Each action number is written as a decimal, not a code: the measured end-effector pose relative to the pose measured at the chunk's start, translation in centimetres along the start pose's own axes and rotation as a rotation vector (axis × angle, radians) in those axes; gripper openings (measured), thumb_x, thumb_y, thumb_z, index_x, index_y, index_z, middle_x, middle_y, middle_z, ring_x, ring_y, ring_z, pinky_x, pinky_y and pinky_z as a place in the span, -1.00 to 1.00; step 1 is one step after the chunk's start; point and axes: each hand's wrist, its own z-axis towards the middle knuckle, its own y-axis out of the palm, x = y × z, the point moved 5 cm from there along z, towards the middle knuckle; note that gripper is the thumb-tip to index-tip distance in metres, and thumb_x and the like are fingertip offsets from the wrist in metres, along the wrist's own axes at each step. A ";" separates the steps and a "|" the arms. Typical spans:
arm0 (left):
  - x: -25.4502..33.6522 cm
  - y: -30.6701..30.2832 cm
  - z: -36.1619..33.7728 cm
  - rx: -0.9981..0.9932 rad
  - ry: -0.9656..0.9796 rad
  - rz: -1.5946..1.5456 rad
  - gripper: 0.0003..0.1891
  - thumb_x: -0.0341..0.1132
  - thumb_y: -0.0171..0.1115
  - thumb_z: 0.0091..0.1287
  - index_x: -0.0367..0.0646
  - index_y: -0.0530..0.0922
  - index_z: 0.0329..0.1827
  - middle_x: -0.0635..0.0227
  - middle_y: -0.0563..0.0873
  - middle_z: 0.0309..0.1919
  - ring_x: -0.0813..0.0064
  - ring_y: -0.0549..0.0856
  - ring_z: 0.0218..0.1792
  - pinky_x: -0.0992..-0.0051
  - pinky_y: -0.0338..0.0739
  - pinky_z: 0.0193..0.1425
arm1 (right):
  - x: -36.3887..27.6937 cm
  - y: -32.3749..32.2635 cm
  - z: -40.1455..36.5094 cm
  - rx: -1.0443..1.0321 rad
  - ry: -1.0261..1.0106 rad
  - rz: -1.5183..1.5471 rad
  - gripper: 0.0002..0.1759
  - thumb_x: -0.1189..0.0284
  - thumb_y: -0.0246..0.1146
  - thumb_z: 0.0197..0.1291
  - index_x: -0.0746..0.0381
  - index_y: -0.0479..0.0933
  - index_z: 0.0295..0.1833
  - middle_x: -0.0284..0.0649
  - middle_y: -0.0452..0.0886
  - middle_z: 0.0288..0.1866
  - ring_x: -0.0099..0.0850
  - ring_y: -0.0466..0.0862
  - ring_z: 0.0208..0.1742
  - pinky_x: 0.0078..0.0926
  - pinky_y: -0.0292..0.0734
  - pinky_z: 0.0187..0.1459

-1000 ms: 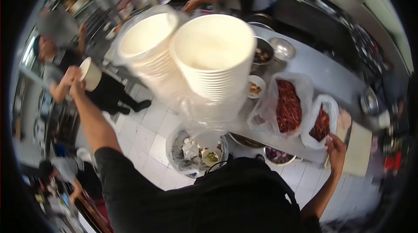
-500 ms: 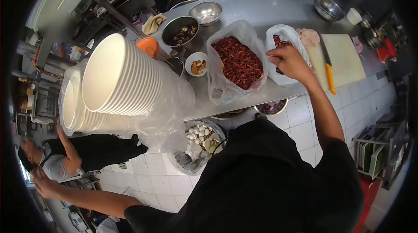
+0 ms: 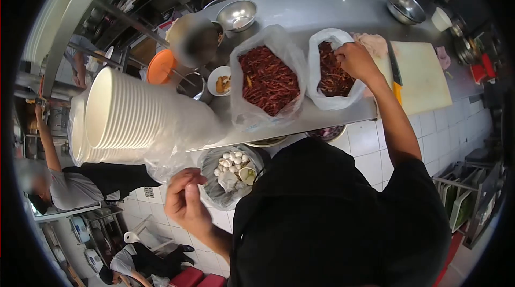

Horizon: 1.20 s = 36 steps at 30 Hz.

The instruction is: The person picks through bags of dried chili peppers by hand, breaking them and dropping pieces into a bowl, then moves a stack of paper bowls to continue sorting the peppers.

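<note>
My right hand reaches over the rim of the smaller white plastic bag, its bent fingers down among the dried red chilies inside. The fingertips are partly hidden. Left of it stands a larger clear plastic bag filled with dried red chilies. Away from the table, my left hand is raised with its fingers curled and nothing visible in them. It hangs in front of a plastic-lined bin holding white eggshell-like pieces and a cup.
A tall stack of white tubs in plastic wrap stands at the table's left. Behind are an orange lid, a small white bowl and a steel bowl. A yellow-handled knife lies by a cutting board. Co-workers stand left.
My right hand has lowered into the smaller bag, whose opening now shows more chilies. My left hand has swung in from the far left toward my body. The view has shifted.
</note>
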 end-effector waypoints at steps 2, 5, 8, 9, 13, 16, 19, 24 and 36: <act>-0.6 3.1 -1.1 -0.010 -0.061 0.026 -0.91 -0.52 0.24 0.37 -0.37 0.63 -0.14 0.02 0.73 -0.16 0.39 0.69 -0.27 0.48 0.58 -0.10 | 3.1 1.3 -0.3 -0.002 -0.046 -0.049 -0.79 0.53 0.26 0.08 0.24 0.77 -0.21 0.02 0.75 -0.22 -0.01 0.71 -0.07 -0.14 0.59 0.10; -0.1 7.6 -1.1 -0.105 -0.119 0.016 -0.93 -0.56 0.25 0.37 -0.37 0.63 -0.15 0.07 0.73 -0.17 0.41 0.69 -0.23 0.48 0.59 -0.06 | 5.2 2.3 0.0 -0.026 -0.083 -0.056 -0.78 0.53 0.25 0.03 0.24 0.76 -0.22 0.01 0.74 -0.19 -0.03 0.70 -0.04 -0.14 0.59 0.08; 0.4 11.2 -0.3 -0.168 -0.125 0.032 -0.93 -0.57 0.27 0.37 -0.37 0.63 -0.14 0.09 0.73 -0.14 0.42 0.69 -0.20 0.49 0.59 -0.02 | 5.6 3.8 1.4 -0.071 -0.193 -0.113 -0.74 0.53 0.26 0.08 0.21 0.77 -0.12 0.04 0.71 -0.15 0.01 0.69 -0.07 -0.09 0.56 0.09; 0.8 12.5 -0.2 -0.173 -0.139 0.025 -0.93 -0.56 0.27 0.38 -0.37 0.63 -0.13 0.09 0.73 -0.13 0.42 0.69 -0.20 0.49 0.59 -0.02 | 6.1 4.8 2.0 -0.053 -0.194 -0.036 -0.74 0.51 0.28 0.04 0.18 0.77 -0.13 0.07 0.67 -0.14 0.03 0.67 -0.05 -0.06 0.56 0.07; 0.8 16.9 0.0 -0.242 -0.119 0.009 -0.91 -0.56 0.30 0.35 -0.37 0.64 -0.13 0.13 0.74 -0.14 0.47 0.68 -0.22 0.51 0.56 -0.03 | 7.2 10.1 4.2 -0.166 -0.167 -0.133 -0.81 0.48 0.33 -0.06 0.25 0.71 -0.26 0.09 0.63 -0.11 0.04 0.64 -0.02 -0.03 0.59 0.04; 0.0 19.6 -0.4 -0.252 -0.159 -0.049 -0.92 -0.60 0.31 0.32 -0.37 0.66 -0.16 0.19 0.74 -0.20 0.50 0.67 -0.24 0.53 0.55 -0.06 | 6.6 10.1 4.0 -0.151 -0.169 -0.139 -0.85 0.52 0.33 -0.06 0.34 0.70 -0.33 0.14 0.63 -0.03 0.06 0.67 0.01 -0.04 0.61 0.05; -1.2 21.4 -0.5 -0.285 -0.200 -0.071 -0.93 -0.59 0.33 0.31 -0.36 0.67 -0.18 0.23 0.74 -0.22 0.54 0.66 -0.26 0.55 0.54 -0.10 | 6.1 8.7 3.7 -0.176 -0.185 -0.117 -0.81 0.51 0.33 -0.09 0.34 0.71 -0.31 0.13 0.63 0.00 0.03 0.65 0.07 -0.07 0.59 0.08; -4.2 24.3 0.4 -0.301 -0.179 0.055 -0.87 -0.56 0.39 0.27 -0.33 0.68 -0.15 0.29 0.74 -0.23 0.59 0.65 -0.27 0.59 0.53 -0.14 | 4.6 4.8 2.2 0.045 -0.323 -0.063 -0.88 0.49 0.32 -0.09 0.31 0.68 -0.40 0.09 0.64 -0.14 0.02 0.66 -0.04 -0.09 0.58 0.02; -10.1 32.8 1.1 -0.439 -0.104 0.148 -0.77 -0.50 0.44 0.25 -0.36 0.70 -0.04 0.24 0.79 -0.31 0.56 0.69 -0.37 0.53 0.58 -0.24 | 0.2 -3.6 -3.4 0.121 -0.415 0.252 -0.84 0.52 0.27 -0.06 0.38 0.60 -0.34 0.10 0.65 -0.25 0.05 0.69 -0.13 -0.06 0.57 -0.03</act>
